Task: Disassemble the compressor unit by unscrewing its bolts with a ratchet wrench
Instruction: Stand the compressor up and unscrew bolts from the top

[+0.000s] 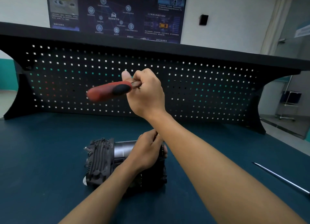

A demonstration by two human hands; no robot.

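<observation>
In the head view, a ratchet wrench [109, 90] with a red-and-black handle, blurred, is gripped by the right hand [147, 93] and held raised before the pegboard [201, 89]. The compressor unit [100, 161], at mid-tabletop [42, 156], is clasped by the left hand [147, 150]. A metal rod [283, 179] lies near the right edge. Chinese writing is printed on the wall poster [117, 14] but is too small to be read.

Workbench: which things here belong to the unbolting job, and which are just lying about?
For the job: wrench in right hand; compressor held by left hand.
Lying about: thin metal rod on the table; pegboard; wall poster.
</observation>
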